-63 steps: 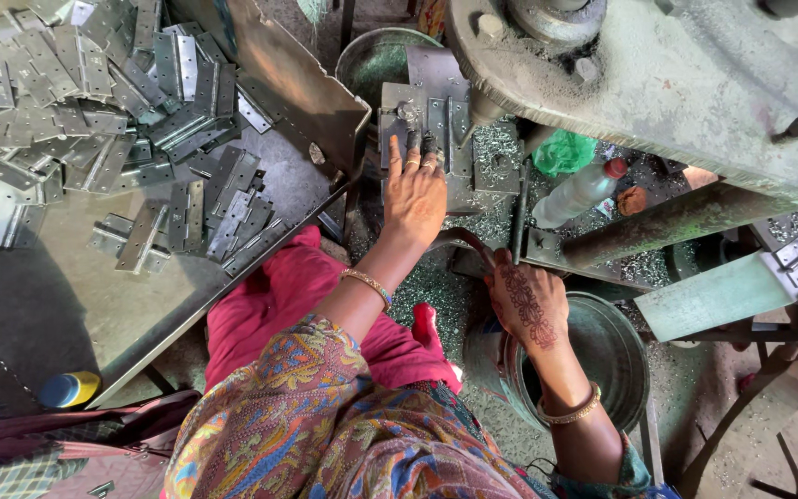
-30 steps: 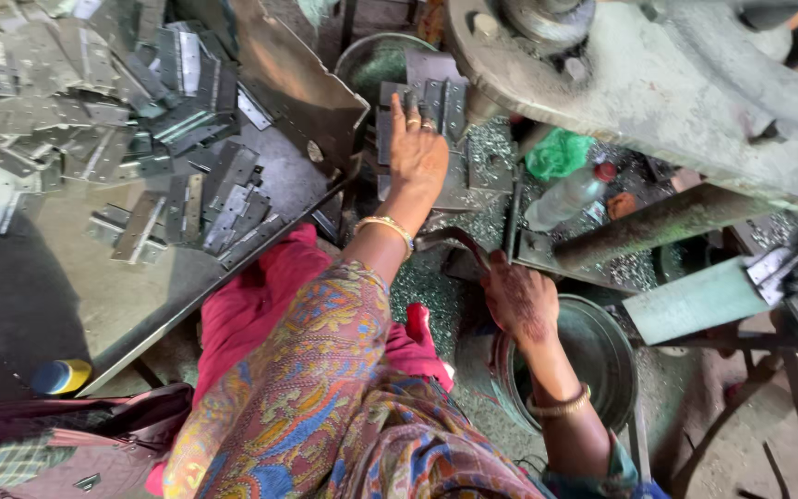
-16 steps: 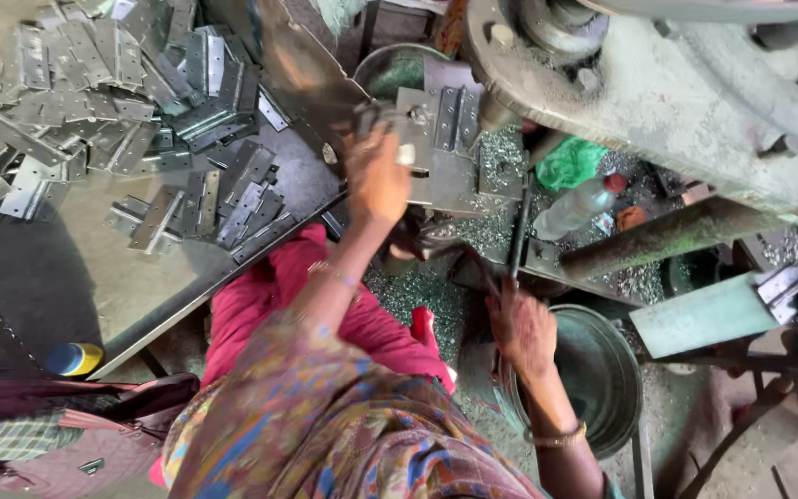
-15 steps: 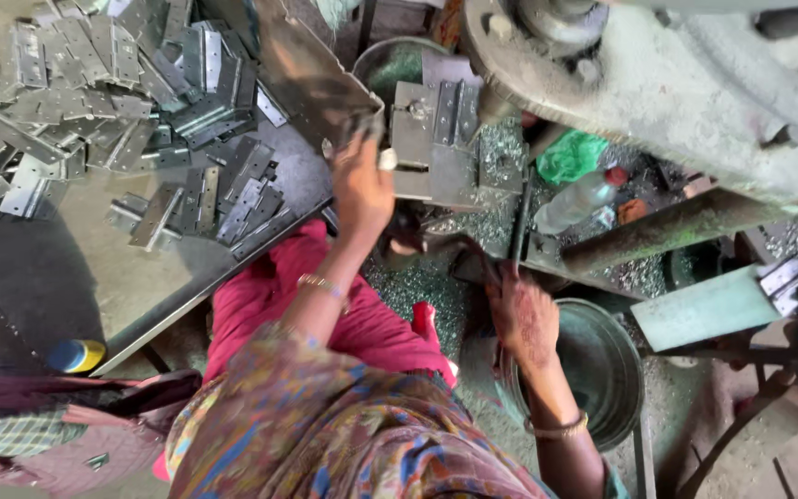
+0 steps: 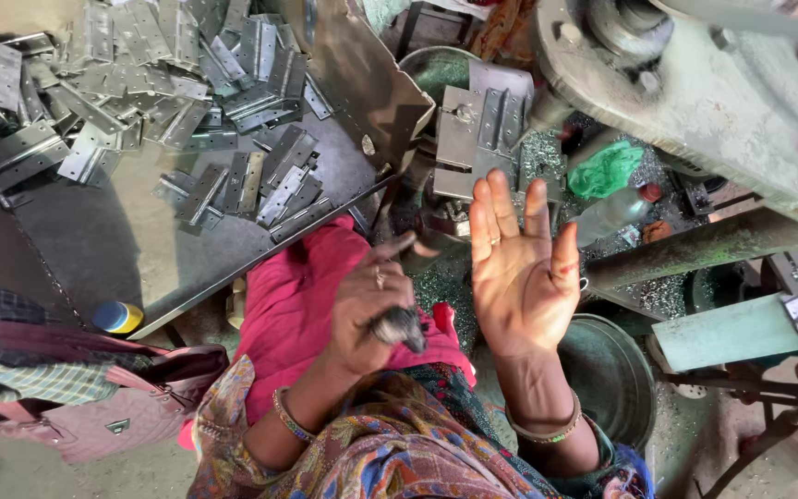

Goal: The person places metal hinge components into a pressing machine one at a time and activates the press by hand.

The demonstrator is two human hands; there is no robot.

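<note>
Both hands had pulled back from the grey press block (image 5: pixel 477 139): the right hand (image 5: pixel 521 268), earlier low beside the round metal basin (image 5: pixel 616 374), was raised palm-up with fingers spread and holding nothing, while the left hand (image 5: pixel 371 310), earlier out at the block, sat curled over the pink lap, gripping a small dark lump (image 5: pixel 397 325) I couldn't identify. Flat, dull-silver hinges (image 5: pixel 260 180) lay heaped, well apart from the hands, on the scuffed steel surface (image 5: pixel 103 249), with gritty shavings (image 5: pixel 538 157) glittering around the block.
</note>
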